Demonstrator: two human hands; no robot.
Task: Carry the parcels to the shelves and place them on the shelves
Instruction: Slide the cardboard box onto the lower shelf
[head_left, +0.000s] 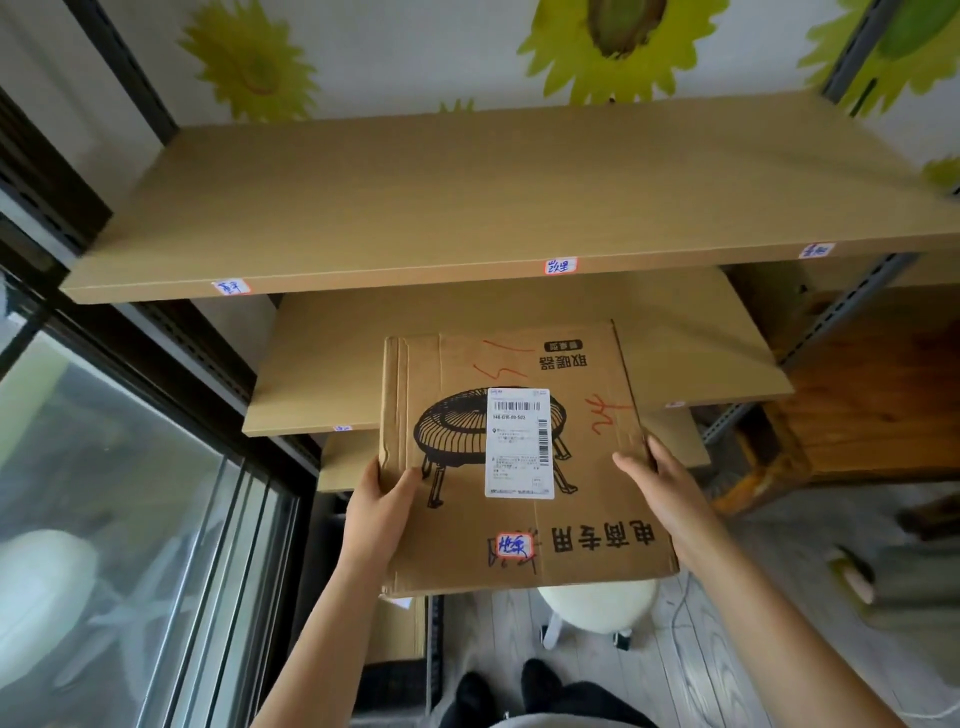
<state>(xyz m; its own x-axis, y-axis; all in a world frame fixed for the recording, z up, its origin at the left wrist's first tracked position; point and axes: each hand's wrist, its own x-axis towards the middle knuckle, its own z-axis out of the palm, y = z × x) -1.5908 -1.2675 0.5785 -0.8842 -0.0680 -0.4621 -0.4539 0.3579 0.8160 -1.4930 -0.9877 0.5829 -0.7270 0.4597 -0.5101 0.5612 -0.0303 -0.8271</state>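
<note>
A flat brown cardboard parcel (582, 525) with a black heater drawing, Chinese print, red scribbles and a white shipping label (518, 441) is held in front of me, over the front edge of the second shelf (322, 389). My left hand (382, 506) grips its left edge, thumb on top. Its right edge is gripped by my right hand (657, 480), fingers laid on top. The wide top shelf (467, 208) is bare wood with small handwritten tags on its front edge. A lower shelf (343, 462) shows partly under the parcel.
A dark-framed glass window (130, 493) runs along the left. A metal shelf upright (831, 322) and a wooden cabinet (883, 405) stand on the right. Below the parcel are a white round stool (597, 603), another cardboard box (405, 629) and my shoes on the grey plank floor.
</note>
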